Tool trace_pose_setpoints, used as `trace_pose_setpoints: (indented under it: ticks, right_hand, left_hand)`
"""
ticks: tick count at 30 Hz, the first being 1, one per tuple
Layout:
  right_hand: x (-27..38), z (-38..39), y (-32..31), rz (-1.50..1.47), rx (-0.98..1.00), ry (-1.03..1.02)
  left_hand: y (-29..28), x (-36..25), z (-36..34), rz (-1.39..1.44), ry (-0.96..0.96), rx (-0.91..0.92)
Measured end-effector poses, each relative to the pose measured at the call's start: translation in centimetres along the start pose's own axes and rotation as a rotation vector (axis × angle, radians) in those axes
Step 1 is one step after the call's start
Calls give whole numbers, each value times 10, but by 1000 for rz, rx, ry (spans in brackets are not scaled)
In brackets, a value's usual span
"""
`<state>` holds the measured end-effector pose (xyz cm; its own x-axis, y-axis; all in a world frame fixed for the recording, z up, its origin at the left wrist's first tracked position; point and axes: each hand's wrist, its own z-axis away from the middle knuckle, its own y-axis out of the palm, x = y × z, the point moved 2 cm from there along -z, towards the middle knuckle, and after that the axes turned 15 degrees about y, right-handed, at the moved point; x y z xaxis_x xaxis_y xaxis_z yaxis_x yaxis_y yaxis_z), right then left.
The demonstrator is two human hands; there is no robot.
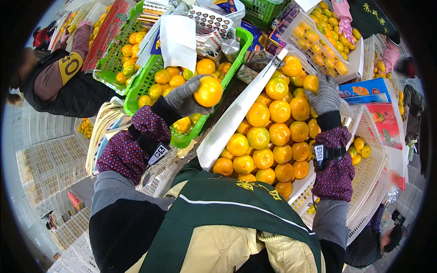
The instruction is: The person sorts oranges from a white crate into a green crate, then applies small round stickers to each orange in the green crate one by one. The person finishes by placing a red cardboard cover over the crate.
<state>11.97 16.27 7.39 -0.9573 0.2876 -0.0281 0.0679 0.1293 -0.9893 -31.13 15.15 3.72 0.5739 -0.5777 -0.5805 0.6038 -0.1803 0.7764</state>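
Note:
My left hand, in a grey glove, grips a large mandarin over the right side of a green plastic basket. More mandarins lie in that basket below it. At the far right of a white-lined crate heaped with mandarins, my right hand, also gloved in grey, has its fingers curled against a smaller mandarin. The palm side of that hand is hidden. A strip of white liner stands up along the crate's left side.
A metal-lidded container, a white paper sheet and sticker sheets rest on the green basket. Beyond is a white crate of mandarins. Co-workers stand at left, one with a yellow armband. Pale stacked crates fill the left.

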Motion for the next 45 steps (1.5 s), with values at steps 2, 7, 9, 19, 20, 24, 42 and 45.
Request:
trace_pose_setpoints:
  ticks: [2, 7, 9, 19, 20, 24, 42, 45]
  right_hand:
    - [22, 16, -20, -359, -22, -193]
    - [64, 74, -49, -650, 245, -490]
    - [60, 89, -52, -584, 268, -544]
    - [-6, 118, -23, -610, 402, -264]
    - [-5, 120, -23, -626, 394, -296]
    - [8, 119, -27, -635, 383, -349]
    - [13, 131, -36, -600, 324, -254]
    - [38, 127, -49, -798, 216, -309]
  left_hand:
    - [32, 10, 0, -81, 64, 102]
    - [48, 20, 3, -501, 56, 132]
    - [25, 9, 14, -749, -22, 75]
    - [-85, -31, 35, -2128, -413, 84]
    - [-82, -28, 25, -2245, -357, 114]
    - [-65, 3, -45, -2218, -10, 96]
    - [-6, 2, -73, -1563, 575, -49]
    - [38, 13, -51, -806, 168, -43]
